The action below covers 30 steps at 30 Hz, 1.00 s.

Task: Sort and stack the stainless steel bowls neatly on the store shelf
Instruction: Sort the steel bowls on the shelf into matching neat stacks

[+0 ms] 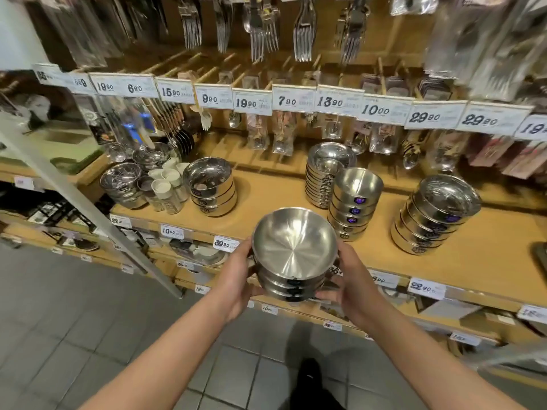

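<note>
A: Head view, quick pass. Left hand [236, 279] at 9 o'clock of the held stack of bowls [293, 255], fingers curled round its side. Right hand [353, 279] at 3 o'clock, same thing, curled on the opposite side.

B: So both hands grip it?

A: Yes, clamped from both sides. The held stack is several nested stainless bowls, top one open upward, tilted a bit toward the camera. It sits in the air in front of the shelf [275, 208] edge, not resting on the board.

B: What's on the shelf?

A: Wooden shelf, yellowish. From the held stack: short bowl stack [211, 187] at 11 o'clock, tall thin stack [322, 173] at 12 to 1 o'clock, blue-label stack [355, 202] just in front of that and touching or nearly touching it, can't tell which. Leaning stack [438, 214] at 2 o'clock, well apart from the others. Far left cluster: steel strainers [124, 182] and white cups [167, 184] beside the short bowl stack.

B: Above?

A: Row of price tags [287, 100] across the rail, packaged spoons hanging behind them, forks [257, 28] hanging at 12 o'clock higher up. More price labels on the shelf front edge, lower shelves below with goods too blurred to name.

B: Room?

A: Store aisle, grey tiled floor [74, 306]. Dark shoe [309, 377] at 6 o'clock between the forearms. Grey metal upright [97, 214] slants across the left.
</note>
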Available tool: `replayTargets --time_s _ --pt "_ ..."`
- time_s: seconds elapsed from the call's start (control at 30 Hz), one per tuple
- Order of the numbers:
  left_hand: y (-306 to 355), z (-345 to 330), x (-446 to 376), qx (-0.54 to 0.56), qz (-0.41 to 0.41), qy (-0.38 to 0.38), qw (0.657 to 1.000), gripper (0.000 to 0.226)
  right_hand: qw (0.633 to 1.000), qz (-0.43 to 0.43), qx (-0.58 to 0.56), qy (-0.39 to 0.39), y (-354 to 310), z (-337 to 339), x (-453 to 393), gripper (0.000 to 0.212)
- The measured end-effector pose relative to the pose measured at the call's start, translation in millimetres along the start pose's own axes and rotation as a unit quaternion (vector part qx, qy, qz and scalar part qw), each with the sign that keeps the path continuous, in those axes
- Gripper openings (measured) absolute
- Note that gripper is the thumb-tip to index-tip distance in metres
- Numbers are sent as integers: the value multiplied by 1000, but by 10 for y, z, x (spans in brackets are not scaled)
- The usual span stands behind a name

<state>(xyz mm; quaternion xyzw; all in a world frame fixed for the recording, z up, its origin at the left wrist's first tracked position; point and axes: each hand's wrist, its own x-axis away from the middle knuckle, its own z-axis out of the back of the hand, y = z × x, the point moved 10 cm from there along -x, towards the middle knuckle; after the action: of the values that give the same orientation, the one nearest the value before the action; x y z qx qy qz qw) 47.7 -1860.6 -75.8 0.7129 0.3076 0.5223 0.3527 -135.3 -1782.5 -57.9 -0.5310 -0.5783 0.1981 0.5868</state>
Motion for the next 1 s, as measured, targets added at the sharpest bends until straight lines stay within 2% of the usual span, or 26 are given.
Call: replayTargets --time_s 0.13,0.27,0.47,0.57,0.7,0.87,1.0 --pt "184 55 -381 -13 -3 11 1000 33 1000 -8 -14 9 -67 -97 -407 32" --pt "352 76 -918 -31 -1 17 999 36 999 -24 -35 8 -145 -154 -922 21" --pt "511 204 -1597 -25 0 37 999 36 999 -4 -49 -20 -157 -344 -1611 28" --pt "560 301 -1843 -9 0 53 999 39 999 -7 -47 0 -150 -407 -1878 27" --pt "605 305 -2054 -1 5 42 999 38 999 -2 -39 21 -173 -444 -2111 35" --pt "573 289 -2248 -11 27 16 999 43 999 -7 -28 16 -106 -427 -2213 23" --pt "505 340 -2313 -1 49 5 999 40 998 -36 -46 25 10 -446 -2294 33"
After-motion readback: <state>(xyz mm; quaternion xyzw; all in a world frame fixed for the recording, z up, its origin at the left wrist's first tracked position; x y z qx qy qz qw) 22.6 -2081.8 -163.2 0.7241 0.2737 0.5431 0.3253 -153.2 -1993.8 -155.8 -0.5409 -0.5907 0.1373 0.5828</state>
